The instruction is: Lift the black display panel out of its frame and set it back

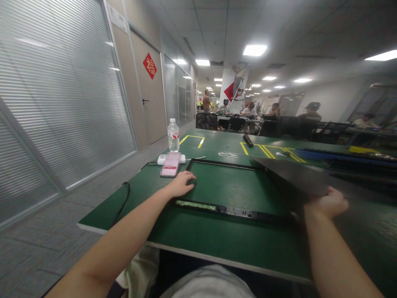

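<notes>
A black rectangular frame [228, 164] lies flat on the green table; its near bar carries a light green strip [196, 205] on the left part. My left hand [182, 184] rests over the frame's left side, its fingers stretched inward and apart. Off to the right, my right hand [329, 203] is closed on the edge of a thin dark sheet [297, 178]. That sheet is tilted above the table and hides part of the frame's right side. Motion blurs the sheet and the right hand somewhat.
A phone [170, 164] leans by a white block [161, 159], with a water bottle [173, 136] behind. A dark ribbed strip [248, 140] lies by yellow tape markings [268, 151]. Blue-edged dark items [328, 155] sit at right. Several people sit in the background.
</notes>
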{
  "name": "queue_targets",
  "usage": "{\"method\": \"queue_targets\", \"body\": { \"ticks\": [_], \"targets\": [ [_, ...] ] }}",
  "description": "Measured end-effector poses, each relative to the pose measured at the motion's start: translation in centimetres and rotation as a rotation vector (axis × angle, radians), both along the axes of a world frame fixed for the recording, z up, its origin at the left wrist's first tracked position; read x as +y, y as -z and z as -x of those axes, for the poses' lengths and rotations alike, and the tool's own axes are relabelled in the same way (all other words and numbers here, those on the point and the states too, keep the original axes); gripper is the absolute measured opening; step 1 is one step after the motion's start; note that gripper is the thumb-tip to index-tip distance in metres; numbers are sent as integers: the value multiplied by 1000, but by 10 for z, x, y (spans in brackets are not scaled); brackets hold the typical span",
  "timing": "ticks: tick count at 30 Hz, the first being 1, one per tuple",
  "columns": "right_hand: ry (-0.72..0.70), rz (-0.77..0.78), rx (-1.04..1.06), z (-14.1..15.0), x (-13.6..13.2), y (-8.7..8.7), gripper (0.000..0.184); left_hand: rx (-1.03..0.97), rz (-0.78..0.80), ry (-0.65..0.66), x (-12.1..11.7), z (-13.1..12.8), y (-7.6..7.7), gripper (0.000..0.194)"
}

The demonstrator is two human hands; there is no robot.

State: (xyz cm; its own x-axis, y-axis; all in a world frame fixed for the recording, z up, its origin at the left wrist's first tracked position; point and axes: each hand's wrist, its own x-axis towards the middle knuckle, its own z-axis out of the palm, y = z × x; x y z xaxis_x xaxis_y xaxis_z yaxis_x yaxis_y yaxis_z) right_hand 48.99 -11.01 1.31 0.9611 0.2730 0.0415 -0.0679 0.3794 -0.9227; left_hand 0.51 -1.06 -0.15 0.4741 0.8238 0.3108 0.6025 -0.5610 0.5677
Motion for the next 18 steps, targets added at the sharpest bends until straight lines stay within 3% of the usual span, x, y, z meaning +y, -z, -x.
{"method": "queue_targets", "body": {
  "ticks": [4, 10, 18],
  "targets": [
    [183, -145, 120, 12, -4, -10, 32, -20, 5, 2, 0, 0, 0, 33],
    [165, -148, 124, 20, -6, -15, 32, 17, -4, -6, -1, 0, 0, 32],
    [173, -98, 279, 16, -2, -9, 29, 195, -75, 7, 1, 0, 1, 34]
  ]
}}
